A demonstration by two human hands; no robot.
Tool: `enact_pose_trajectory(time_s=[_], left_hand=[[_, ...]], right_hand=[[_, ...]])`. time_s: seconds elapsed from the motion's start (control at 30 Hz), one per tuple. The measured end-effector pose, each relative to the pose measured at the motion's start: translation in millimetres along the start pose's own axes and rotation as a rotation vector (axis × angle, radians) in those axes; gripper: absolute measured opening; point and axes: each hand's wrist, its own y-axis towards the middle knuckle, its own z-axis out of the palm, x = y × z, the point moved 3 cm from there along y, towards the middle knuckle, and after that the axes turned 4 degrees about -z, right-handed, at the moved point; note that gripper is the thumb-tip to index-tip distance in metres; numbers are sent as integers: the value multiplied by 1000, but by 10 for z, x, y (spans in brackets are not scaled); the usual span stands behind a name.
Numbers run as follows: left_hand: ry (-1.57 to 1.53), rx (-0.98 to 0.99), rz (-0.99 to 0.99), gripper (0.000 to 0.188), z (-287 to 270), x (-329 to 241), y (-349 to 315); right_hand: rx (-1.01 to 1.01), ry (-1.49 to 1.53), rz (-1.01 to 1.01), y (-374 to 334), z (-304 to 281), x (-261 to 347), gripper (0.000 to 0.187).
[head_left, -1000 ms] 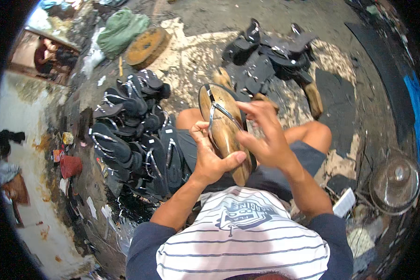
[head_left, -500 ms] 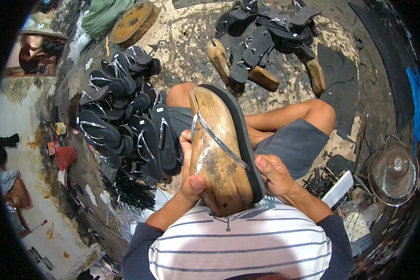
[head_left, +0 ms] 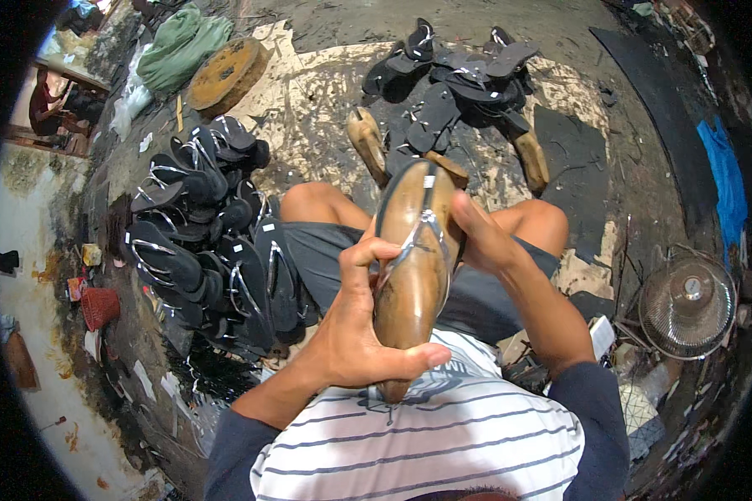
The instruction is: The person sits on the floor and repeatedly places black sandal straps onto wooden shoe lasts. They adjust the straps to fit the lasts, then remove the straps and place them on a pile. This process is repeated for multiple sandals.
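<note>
A wooden shoe last (head_left: 409, 292), smooth and brown, points away from me between my hands. A silver flip-flop strap (head_left: 427, 224) is stretched over its front part, and a small white label shows near the toe. Only a thin dark edge of the sole appears around the toe; the rest is hidden beneath the last. My left hand (head_left: 355, 321) grips the heel half from the left, thumb across the near end and index finger by the strap. Along the right side of the toe half, my right hand (head_left: 486, 238) presses against the last, its fingertips partly hidden.
Many black flip-flops (head_left: 171, 259) with silver straps are heaped at my left. More flip-flops (head_left: 434, 117) lie ahead, beside loose wooden lasts (head_left: 365, 138). A round wooden block (head_left: 228, 77) sits far left, a metal fan (head_left: 689, 292) at right. Another person (head_left: 48, 104) is in the far-left opening.
The last has been turned so its top and strap face up, and the sole has swung mostly out of sight. My right hand has moved forward to the toe half.
</note>
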Motion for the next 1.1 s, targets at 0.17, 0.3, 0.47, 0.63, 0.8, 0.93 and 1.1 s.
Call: enact_pose_trajectory(time_s=[0.17, 0.3, 0.47, 0.63, 0.8, 0.93, 1.1], left_hand=[[-649, -119, -308, 66, -94, 362, -209], [-1000, 51, -323, 64, 167, 1100, -465], [-1015, -87, -545, 62, 250, 870, -622], [-516, -136, -380, 51, 146, 760, -949], [-16, -83, -345, 40, -167, 942, -761], [-327, -342, -144, 92, -318, 554, -272], [-451, -139, -112, 131, -172, 347, -123]], right_hand=[[-14, 102, -94, 72, 211, 9, 65], [18, 319, -232, 189, 189, -191, 56], [97, 341, -258, 259, 226, -226, 62], [59, 314, -214, 237, 323, -182, 55], [18, 25, -175, 340, 33, -111, 43], [90, -583, -3, 457, 268, 422, 59], [-31, -675, -281, 441, 328, 406, 80]])
